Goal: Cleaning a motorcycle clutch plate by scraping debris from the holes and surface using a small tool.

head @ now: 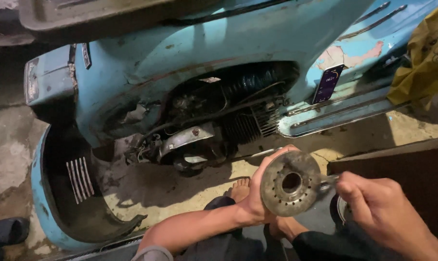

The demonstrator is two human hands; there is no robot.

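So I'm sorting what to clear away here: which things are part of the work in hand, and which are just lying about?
In hand:
left hand holding the metal disc
right hand with a small tool at the disc
open scooter engine

Lying about:
phone
blue side panel
yellow cloth

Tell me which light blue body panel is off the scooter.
The curved side cover lying on the floor at left, vent slots showing; the other light blue panels remain on the scooter.

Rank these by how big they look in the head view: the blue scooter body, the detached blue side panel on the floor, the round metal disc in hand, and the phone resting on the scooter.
1. blue scooter body
2. detached blue side panel
3. round metal disc, though it sits nearest the camera, so its look is inflated
4. phone

The left hand holds the disc.
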